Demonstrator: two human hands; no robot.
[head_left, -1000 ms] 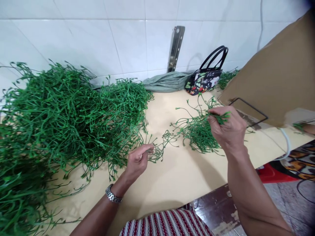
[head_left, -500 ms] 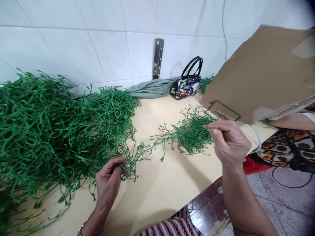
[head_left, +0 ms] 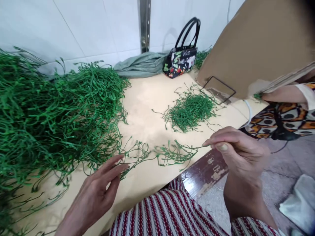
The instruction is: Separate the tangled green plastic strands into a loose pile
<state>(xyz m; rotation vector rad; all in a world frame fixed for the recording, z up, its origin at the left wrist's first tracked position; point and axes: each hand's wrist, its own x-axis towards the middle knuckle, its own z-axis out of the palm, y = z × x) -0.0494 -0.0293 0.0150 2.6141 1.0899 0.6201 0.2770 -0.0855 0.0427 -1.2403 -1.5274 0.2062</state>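
My right hand [head_left: 242,154] is closed in a pinch on a thin bunch of green plastic stems [head_left: 179,154], which trails leftward low over the table. My left hand [head_left: 97,190] is open, fingers stretched out and thumb apart, beside a few loose green stems [head_left: 139,150] that touch or pass near its fingertips. A large heap of green plastic stems [head_left: 59,111] with small forked tips fills the left side. Beyond my right hand lies a smaller pile of green stems [head_left: 193,109].
A flowered handbag [head_left: 180,62] and a grey-green cloth [head_left: 142,65] lie along the tiled wall. A large cardboard sheet [head_left: 261,49] leans at the right, with a bent wire frame [head_left: 219,88] at its foot. Another person's arm [head_left: 283,96] shows behind it.
My left hand has opened from its closed grip on stems. My right hand has come down towards the table's near edge, now trailing a bunch of stems. The view has tilted down.
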